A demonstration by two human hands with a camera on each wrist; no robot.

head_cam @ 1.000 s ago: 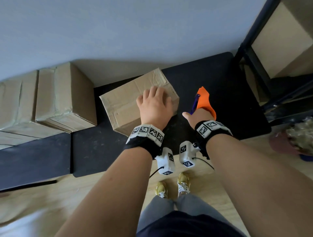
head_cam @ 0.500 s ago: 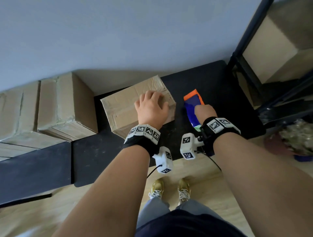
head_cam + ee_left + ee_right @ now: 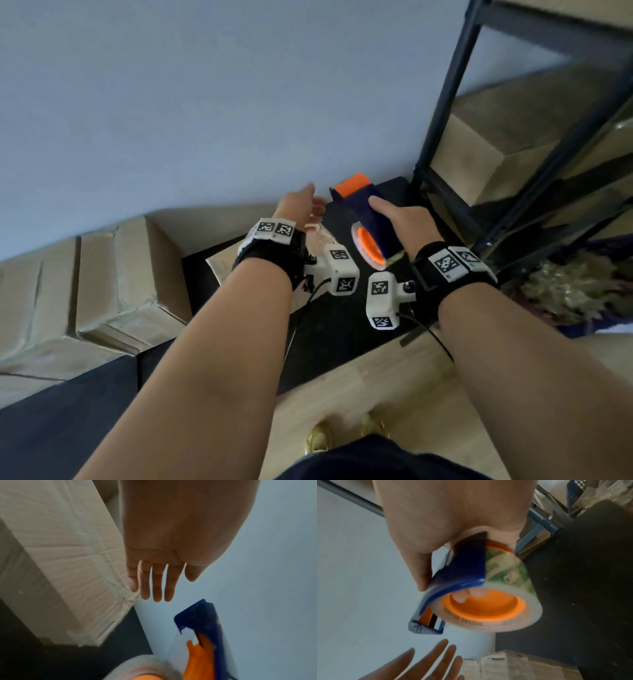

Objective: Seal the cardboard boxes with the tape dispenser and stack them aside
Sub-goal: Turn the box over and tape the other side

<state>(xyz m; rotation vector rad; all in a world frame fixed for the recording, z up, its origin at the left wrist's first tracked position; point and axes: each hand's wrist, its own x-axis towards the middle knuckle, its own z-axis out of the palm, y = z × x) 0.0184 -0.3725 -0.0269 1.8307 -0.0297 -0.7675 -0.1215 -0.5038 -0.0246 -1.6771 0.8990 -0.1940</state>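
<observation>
My right hand (image 3: 399, 221) grips a blue and orange tape dispenser (image 3: 368, 219) and holds it up in the air, above the black table (image 3: 342, 329). Its clear tape roll (image 3: 489, 605) has an orange core, and my fingers curl through that core. My left hand (image 3: 306, 204) is open with straight fingers (image 3: 154, 588), raised just left of the dispenser's front end and touching nothing. A brown cardboard box (image 3: 222, 265) lies on the table below my left wrist, mostly hidden by it. The box's taped top (image 3: 65, 550) shows in the left wrist view.
Sealed cardboard boxes (image 3: 116, 284) are stacked at the left against the pale wall (image 3: 239, 102). A dark metal shelf rack (image 3: 442, 113) with boxes stands at the right. A wooden floor (image 3: 376, 387) lies below the table's front edge.
My left hand has come off the box top and risen, fingers opened out. My right hand has lifted the dispenser from table height into the air. The head view has tilted upward.
</observation>
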